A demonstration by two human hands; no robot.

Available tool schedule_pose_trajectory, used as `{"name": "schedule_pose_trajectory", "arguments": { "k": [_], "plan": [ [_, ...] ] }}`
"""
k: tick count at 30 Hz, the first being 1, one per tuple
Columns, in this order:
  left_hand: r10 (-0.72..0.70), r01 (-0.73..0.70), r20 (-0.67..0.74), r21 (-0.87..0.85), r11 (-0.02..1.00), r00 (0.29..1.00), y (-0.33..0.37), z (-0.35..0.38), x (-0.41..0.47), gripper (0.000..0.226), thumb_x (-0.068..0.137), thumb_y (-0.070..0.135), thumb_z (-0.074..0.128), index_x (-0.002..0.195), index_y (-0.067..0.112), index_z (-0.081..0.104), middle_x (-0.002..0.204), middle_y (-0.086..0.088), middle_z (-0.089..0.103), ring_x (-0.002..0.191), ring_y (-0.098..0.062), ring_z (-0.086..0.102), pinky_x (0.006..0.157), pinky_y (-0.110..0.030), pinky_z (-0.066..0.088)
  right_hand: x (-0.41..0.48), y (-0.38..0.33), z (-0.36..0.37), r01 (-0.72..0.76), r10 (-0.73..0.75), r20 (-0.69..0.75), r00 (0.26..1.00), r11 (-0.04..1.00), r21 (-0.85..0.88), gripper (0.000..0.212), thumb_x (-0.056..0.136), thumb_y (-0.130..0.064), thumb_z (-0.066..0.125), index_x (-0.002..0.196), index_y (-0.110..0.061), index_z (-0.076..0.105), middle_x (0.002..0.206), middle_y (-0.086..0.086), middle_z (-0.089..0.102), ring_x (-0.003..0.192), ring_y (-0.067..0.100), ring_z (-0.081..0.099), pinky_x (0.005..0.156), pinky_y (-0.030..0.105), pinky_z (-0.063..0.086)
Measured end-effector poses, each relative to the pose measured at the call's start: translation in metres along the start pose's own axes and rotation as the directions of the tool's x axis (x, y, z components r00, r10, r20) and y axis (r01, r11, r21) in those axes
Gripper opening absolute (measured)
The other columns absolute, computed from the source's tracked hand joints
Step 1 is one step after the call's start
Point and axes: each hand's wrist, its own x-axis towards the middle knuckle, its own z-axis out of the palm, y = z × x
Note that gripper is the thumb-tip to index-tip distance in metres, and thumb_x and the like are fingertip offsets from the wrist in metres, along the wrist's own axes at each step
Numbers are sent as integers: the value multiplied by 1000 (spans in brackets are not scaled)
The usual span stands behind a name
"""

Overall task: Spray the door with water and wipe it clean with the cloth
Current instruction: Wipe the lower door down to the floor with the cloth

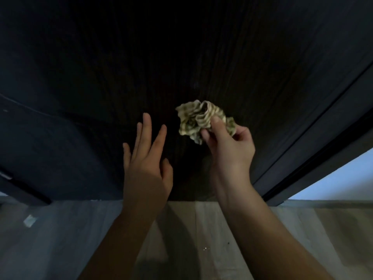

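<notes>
Before both raised hands stands the dark door (181,57). Right hand (228,146) pinches a crumpled striped cloth (199,120) between thumb and fingers, seemingly just off the wood. Beside it, left hand (147,158) is spread flat, fingers straight, holding nothing.

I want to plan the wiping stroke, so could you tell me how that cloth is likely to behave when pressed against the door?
The cloth looks soft and floppy: it sits crumpled in folds in the right hand. It probably flattens and spreads under pressure. It seems light, since the fingers merely pinch it.
</notes>
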Motion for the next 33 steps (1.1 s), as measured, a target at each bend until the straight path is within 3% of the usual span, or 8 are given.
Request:
{"name": "schedule_pose_trajectory", "arguments": {
  "k": [3, 5, 8, 13, 16, 19, 26, 33],
  "plan": [
    [-182, 134, -101, -365, 921, 978, 24, -13, 6, 45, 86, 17, 57, 131, 28, 54, 144, 2, 47, 130, -9, 45, 107, -23, 38, -14, -17, 1, 90, -77, 89, 993, 984, -153, 14, 84, -6, 69, 93, -8, 59, 94, 6, 68, 87, 17, 70, 75, 27, 57],
    [-336, 332, 134, -685, 649, 932, 43, -19, 18, 36, 86, 24, 66, 115, 45, 58, 123, 13, 63, 111, -5, 60, 90, -23, 50, -26, -22, -7, 145, -100, 169, 980, 950, -277, 16, 85, -6, 67, 100, -9, 62, 93, 0, 70, 90, 13, 69, 79, 30, 57],
    [-329, 580, 482, -728, 364, 812, 57, -12, 24, 37, 90, 12, 61, 117, 37, 61, 119, 8, 66, 106, -7, 64, 84, -28, 54, -38, -20, -20, 176, -79, 258, 963, 910, -376, 23, 89, -5, 60, 111, -12, 64, 101, -2, 70, 98, 12, 67, 88, 36, 55],
    [-493, 419, 104, -691, 589, 864, 52, -9, 17, 42, 81, -7, 65, 102, 31, 65, 106, 2, 69, 97, -9, 66, 78, -13, 50, -36, -7, -36, 205, -72, 292, 954, 865, -459, 28, 93, -6, 54, 116, -17, 65, 109, -9, 69, 107, 7, 62, 98, 41, 49],
    [-240, 93, -282, -450, 888, 929, 50, -18, 31, 38, 77, -6, 69, 104, 21, 64, 110, 2, 57, 100, 2, 55, 88, -8, 41, -28, -10, -43, 341, -209, 308, 928, 811, -476, 30, 93, -6, 53, 114, -24, 65, 113, -6, 66, 109, 8, 60, 99, 43, 48],
    [41, -134, -439, -184, 974, 898, 58, -13, 49, 27, 75, -1, 69, 101, 4, 66, 112, -6, 46, 105, -3, 45, 94, -11, 38, -21, -18, -47, 538, -409, 349, 843, 664, -519, 39, 85, -5, 51, 117, -24, 62, 128, -1, 58, 122, 5, 51, 106, 27, 41],
    [258, -254, -370, 58, 965, 892, 50, 26, 62, 20, 86, 2, 59, 101, 10, 69, 111, -9, 62, 106, -26, 53, 92, -42, 48, -7, -11, -58, 575, -414, 399, 818, 562, -595, 54, 85, 0, 52, 133, -27, 48, 147, -13, 38, 136, -5, 31, 109, 10, 27],
    [328, -291, -120, 250, 923, 937, 29, 39, 36, 34, 94, 7, 39, 127, 12, 47, 126, -10, 54, 127, -26, 43, 118, -47, 14, -10, -9, -64, 551, -368, 412, 834, 589, -591, 55, 88, 4, 53, 129, -34, 48, 145, -17, 39, 134, -7, 32, 108, 11, 28]
  ]
}}
